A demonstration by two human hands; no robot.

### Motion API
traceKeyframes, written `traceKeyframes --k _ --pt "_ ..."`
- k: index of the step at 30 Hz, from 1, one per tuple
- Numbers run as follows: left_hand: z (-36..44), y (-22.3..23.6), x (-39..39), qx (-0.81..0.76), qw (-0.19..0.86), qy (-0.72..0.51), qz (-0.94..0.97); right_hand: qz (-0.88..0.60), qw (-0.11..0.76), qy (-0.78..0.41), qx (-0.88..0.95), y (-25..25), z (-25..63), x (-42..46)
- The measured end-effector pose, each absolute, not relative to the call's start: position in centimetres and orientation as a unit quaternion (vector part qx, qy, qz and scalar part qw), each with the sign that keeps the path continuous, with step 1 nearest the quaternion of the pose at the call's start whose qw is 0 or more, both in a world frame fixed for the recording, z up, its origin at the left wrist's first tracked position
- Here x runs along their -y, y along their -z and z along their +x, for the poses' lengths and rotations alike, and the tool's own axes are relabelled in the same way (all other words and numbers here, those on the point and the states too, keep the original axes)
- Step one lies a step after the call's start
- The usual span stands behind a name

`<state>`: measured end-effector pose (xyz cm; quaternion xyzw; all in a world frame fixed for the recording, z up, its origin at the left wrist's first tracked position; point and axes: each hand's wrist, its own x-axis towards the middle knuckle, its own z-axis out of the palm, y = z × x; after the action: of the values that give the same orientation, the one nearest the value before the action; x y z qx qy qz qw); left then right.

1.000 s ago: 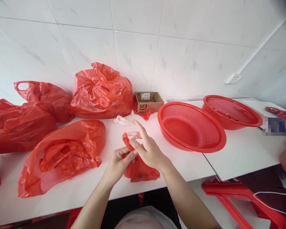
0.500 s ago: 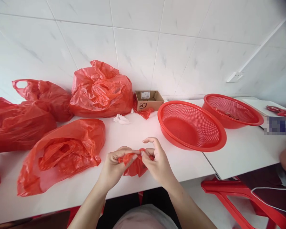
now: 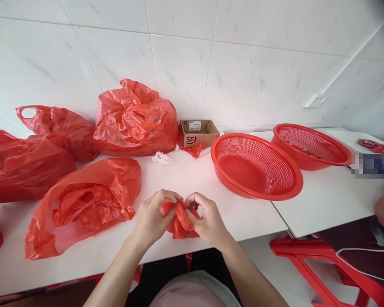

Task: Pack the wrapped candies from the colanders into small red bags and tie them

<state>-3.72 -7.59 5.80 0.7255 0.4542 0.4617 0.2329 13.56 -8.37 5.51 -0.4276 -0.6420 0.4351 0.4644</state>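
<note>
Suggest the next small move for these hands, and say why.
Probably ease the hands slightly apart to spread the folds: the left hand and the right hand both grip the red plastic bag, which is bunched tightly between them over the white table, its shape hidden in the crumple.

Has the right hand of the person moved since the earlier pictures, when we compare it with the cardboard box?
Yes. Against the cardboard SF box, the right hand has drawn back toward the person, and it grips the red plastic bag.
</note>
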Motion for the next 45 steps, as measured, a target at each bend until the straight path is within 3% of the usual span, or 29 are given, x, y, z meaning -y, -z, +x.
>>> traceKeyframes --k 3,8,13,23,28,32,39,45 --pt "-2.9 -5.0 7.5 -0.47 0.138 -0.507 0.709 -0.423 0.476 -0.476 0.607 -5.4 13.0 8.8" --pt "-2.5 -5.1 7.3 -0.398 0.133 -0.535 0.733 -0.35 0.504 -0.6 0.514 -5.1 13.7 7.9" --pt "-3.3 -5.7 7.2 -0.391 0.133 -0.506 0.757 -0.325 0.47 -0.62 0.538 -5.0 14.2 7.4" --pt "-4.9 -5.7 7.1 -0.407 0.15 -0.445 0.783 -0.401 0.407 -0.407 0.713 -6.4 14.8 7.8" --pt "-6.2 -5.0 6.5 -0.476 0.092 -0.509 0.711 -0.414 0.356 -0.373 0.751 -5.7 14.6 9.3" --pt "-6.2 -5.6 6.4 -0.482 0.151 -0.509 0.697 -0.433 0.338 -0.369 0.75 -5.3 15.2 10.0" --pt "-4.6 -9.1 6.6 -0.435 0.273 -0.436 0.74 -0.379 0.461 -0.314 0.738 -4.9 15.1 8.9" --pt "-2.9 -11.8 6.9 -0.391 0.203 -0.486 0.755 -0.361 0.467 -0.35 0.727 -5.2 12.4 8.0"
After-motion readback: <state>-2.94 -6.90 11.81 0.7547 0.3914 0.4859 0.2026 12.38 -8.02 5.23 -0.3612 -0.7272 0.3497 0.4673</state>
